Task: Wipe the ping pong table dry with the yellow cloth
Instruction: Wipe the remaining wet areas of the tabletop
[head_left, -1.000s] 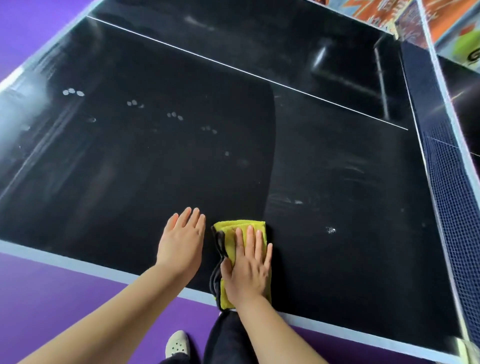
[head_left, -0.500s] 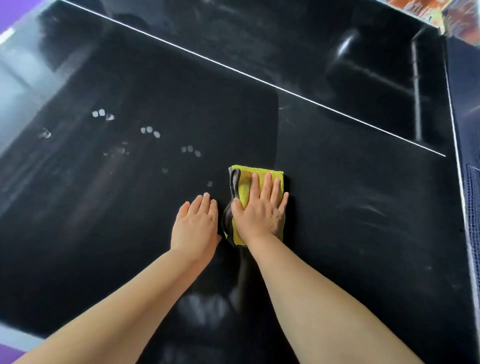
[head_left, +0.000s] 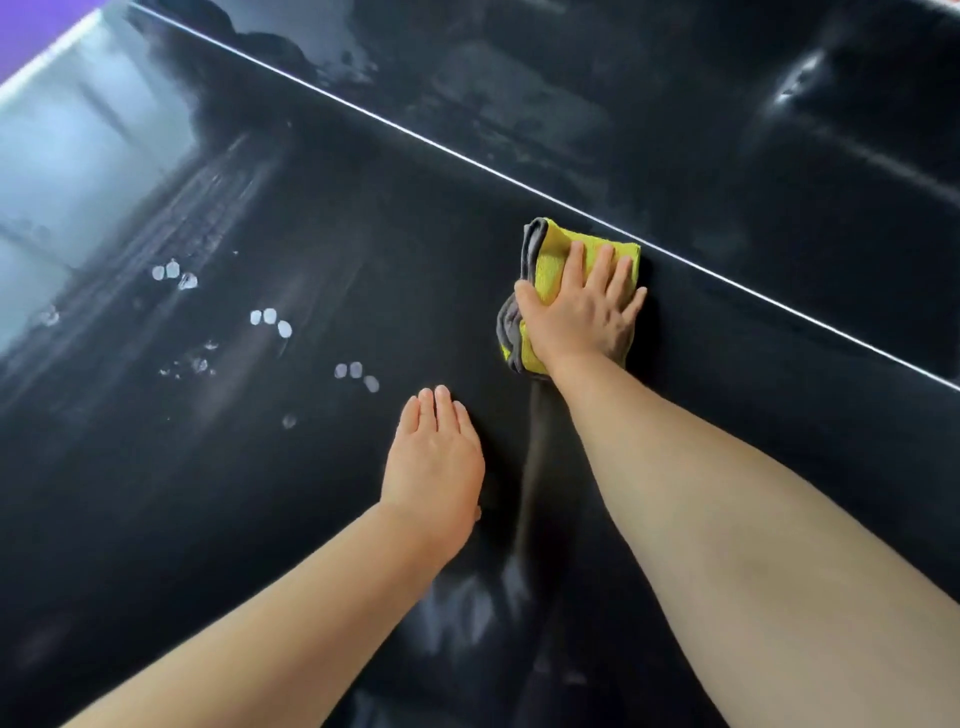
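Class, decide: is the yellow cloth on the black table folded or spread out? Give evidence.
Folded: the yellow cloth shows stacked grey-edged layers along its left side, a compact pad under the right hand.

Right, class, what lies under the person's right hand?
The yellow cloth, flat on the ping pong table. The right hand covers the cloth's middle; the table beneath is hidden.
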